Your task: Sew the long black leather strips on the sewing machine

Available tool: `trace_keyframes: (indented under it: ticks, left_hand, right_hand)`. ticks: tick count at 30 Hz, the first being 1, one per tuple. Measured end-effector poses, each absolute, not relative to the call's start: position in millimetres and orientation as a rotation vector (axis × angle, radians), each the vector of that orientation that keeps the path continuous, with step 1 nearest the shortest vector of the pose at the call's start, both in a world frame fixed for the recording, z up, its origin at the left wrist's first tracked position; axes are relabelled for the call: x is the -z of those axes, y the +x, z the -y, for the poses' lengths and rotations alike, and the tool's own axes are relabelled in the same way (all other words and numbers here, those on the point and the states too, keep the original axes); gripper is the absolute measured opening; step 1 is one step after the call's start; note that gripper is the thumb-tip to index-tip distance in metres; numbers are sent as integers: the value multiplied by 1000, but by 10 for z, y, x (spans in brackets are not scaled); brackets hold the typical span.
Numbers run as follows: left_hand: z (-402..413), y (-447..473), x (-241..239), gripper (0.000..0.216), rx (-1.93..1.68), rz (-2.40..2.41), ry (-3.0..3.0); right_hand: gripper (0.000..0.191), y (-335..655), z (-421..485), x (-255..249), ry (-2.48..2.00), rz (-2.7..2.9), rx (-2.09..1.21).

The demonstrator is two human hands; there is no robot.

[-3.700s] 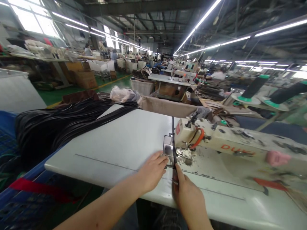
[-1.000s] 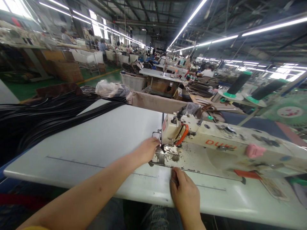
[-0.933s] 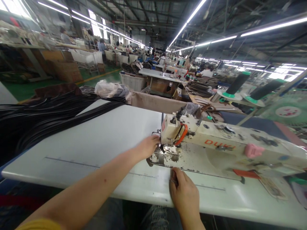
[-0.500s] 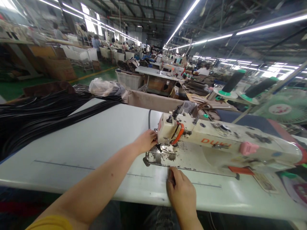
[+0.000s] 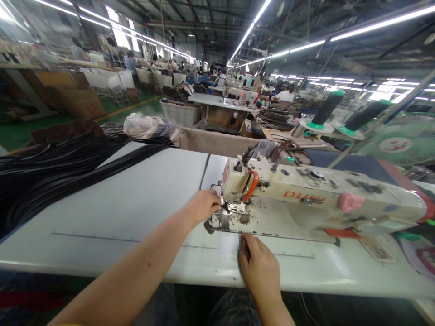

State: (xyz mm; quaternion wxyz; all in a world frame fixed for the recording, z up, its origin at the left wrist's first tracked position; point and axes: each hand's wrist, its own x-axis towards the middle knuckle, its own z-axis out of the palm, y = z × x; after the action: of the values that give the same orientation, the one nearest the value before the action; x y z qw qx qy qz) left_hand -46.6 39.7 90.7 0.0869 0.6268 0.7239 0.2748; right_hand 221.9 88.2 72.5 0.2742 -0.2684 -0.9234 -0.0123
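My left hand [image 5: 201,206] reaches to the needle end of a cream sewing machine [image 5: 306,194] with orange lettering. Its fingertips are pinched together beside the presser foot [image 5: 234,207]. A thin black strap [image 5: 204,171] curves over the white table [image 5: 136,199] from behind the machine toward this hand. My right hand [image 5: 258,267] rests on the table's near edge in front of the dirty metal plate [image 5: 238,222]. Its thumb and forefinger are closed on a thin dark end that looks like the same strap.
A big heap of black straps [image 5: 50,165] covers the table's left side. A plastic bag [image 5: 146,126] lies behind it. Two dark thread cones [image 5: 326,108] and a green fan [image 5: 404,145] stand at the right. Other sewing tables and seated people fill the hall beyond.
The strap that stood in front of the needle has passed behind the machine. My left hand went from the clear guide plate to the presser foot. My right hand stayed at the table edge.
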Motion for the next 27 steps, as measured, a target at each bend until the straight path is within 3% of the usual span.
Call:
trace_keyframes:
  ticks: [27]
  left_hand:
    - [-205,351,-936,24,-722,-2385,1386]
  right_hand:
    - [32,2222,-845,-710,-735,2468,-67]
